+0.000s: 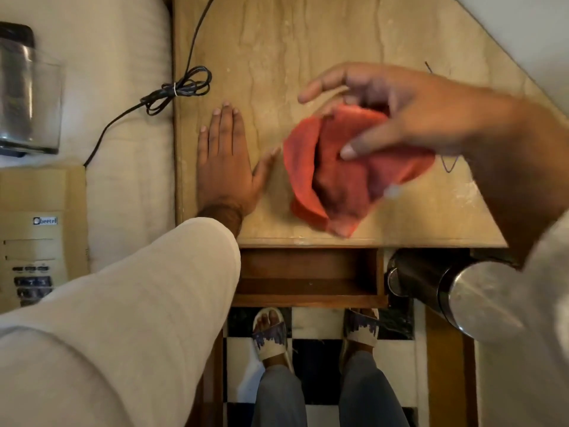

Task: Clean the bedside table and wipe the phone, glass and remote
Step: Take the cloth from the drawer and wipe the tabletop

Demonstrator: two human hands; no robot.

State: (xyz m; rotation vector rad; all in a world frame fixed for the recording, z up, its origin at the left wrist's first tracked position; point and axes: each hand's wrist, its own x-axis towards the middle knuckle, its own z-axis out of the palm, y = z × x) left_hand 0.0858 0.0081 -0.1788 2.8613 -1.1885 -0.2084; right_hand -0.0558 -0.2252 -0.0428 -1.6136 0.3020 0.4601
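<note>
The beige marble top of the bedside table [277, 50] fills the middle of the view. My left hand [224, 161] lies flat on it near its left edge, fingers apart, holding nothing. My right hand [388, 109] hovers over the table's middle right, pinching a crumpled red cloth [335, 180] that hangs down to the surface; it is blurred by motion. On the white bed at left sit a clear glass [27, 97] over a dark remote [15, 33], and a beige corded phone [34, 241].
The phone's black cord [181, 87], bundled in a loop, crosses the table's left edge. An open wooden drawer [308, 278] juts out below the front edge. A steel flask [455, 291] stands at lower right. My sandalled feet [271, 334] rest on checkered floor.
</note>
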